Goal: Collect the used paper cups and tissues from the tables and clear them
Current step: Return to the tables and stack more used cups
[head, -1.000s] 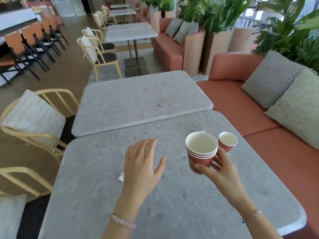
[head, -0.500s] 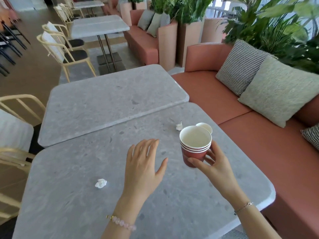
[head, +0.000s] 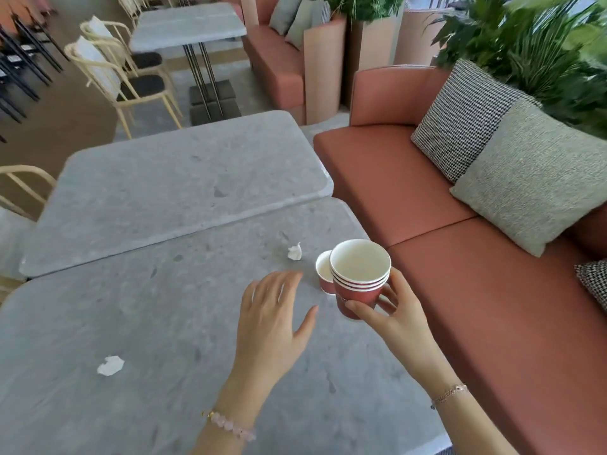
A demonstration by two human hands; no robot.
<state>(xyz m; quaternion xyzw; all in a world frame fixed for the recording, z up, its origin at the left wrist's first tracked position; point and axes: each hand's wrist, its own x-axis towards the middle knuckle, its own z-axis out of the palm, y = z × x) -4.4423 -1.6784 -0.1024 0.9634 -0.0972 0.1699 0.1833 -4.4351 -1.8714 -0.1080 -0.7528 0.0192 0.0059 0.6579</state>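
Observation:
My right hand grips a stack of red paper cups with white insides, held just above the near grey table. Another red paper cup stands on that table, partly hidden behind the stack's left side. My left hand hovers over the table with fingers spread, holding nothing, a little left of that cup. One crumpled white tissue lies just beyond the cups. A second crumpled tissue lies at the table's left.
A second grey table adjoins the far side. A terracotta bench with cushions runs along the right, plants behind it. Pale wooden chairs stand at the left and back, beside another table.
The view has swung to the right and down. The stack in my right hand has moved to the standing cup and now covers part of it. Both tissues have come into view.

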